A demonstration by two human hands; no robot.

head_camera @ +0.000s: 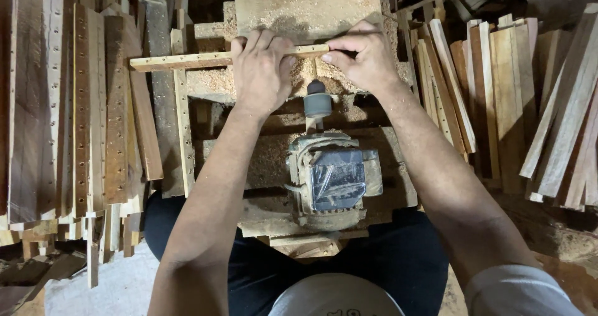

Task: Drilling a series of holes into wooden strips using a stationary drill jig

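**Both hands press a drilled wooden strip against the drill chuck**

A narrow wooden strip [187, 60] lies crosswise at the far side of the bench, running from the left stacks toward the centre. The left hand [261, 73] is curled over the strip from the near side, fingers wrapped across its top, holding it. The right hand [364, 57] grips the strip's right end, thumb and fingers pinched closed around it. The two hands sit just beside each other, with the strip passing under both.

Between and just near of the hands stands a grey drill chuck [317, 101], pointing toward the strip. Nearer again is the motor [333, 182], dusty, with a plastic-wrapped top. Sawdust [305, 7] covers the board beyond the hands. Stacks of drilled slats [81, 110] lie on the left; plain wooden slats [504, 98] are piled on the right.
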